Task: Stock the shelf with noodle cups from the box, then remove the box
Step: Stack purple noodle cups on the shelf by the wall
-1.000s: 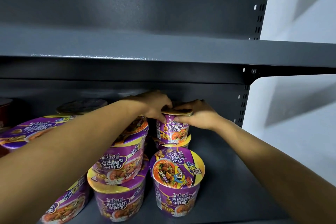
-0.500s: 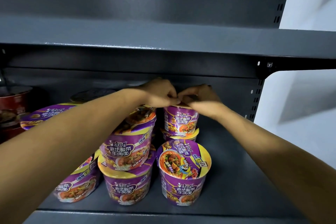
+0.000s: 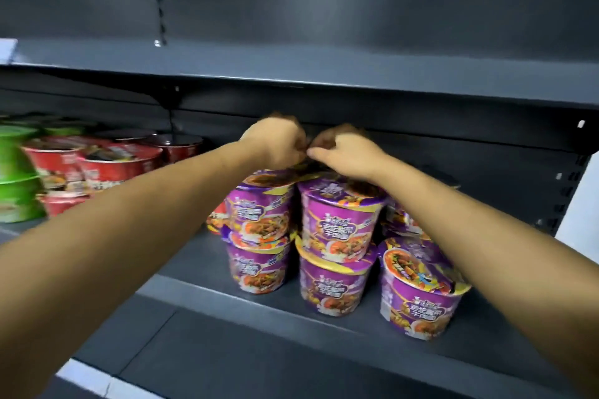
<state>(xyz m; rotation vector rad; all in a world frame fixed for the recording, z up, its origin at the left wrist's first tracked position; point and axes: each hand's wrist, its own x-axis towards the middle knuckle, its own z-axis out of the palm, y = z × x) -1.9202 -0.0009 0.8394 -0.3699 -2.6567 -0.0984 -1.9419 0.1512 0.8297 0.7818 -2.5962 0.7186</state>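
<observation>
Your view swung left; left hand (image 3: 275,142) and right hand (image 3: 348,155) curl above stacked purple noodle cups (image 3: 340,220); whether either grip holds anything, you cannot tell.

Red bowls (image 3: 113,168) beside stacked green bowls (image 3: 16,178), white wall (image 3: 587,220) far right

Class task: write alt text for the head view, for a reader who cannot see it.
A left hand and right hand, both curled, meet above stacked purple cups on a shelf. At left stand red cups and green cups; an upper shelf runs overhead.
</observation>
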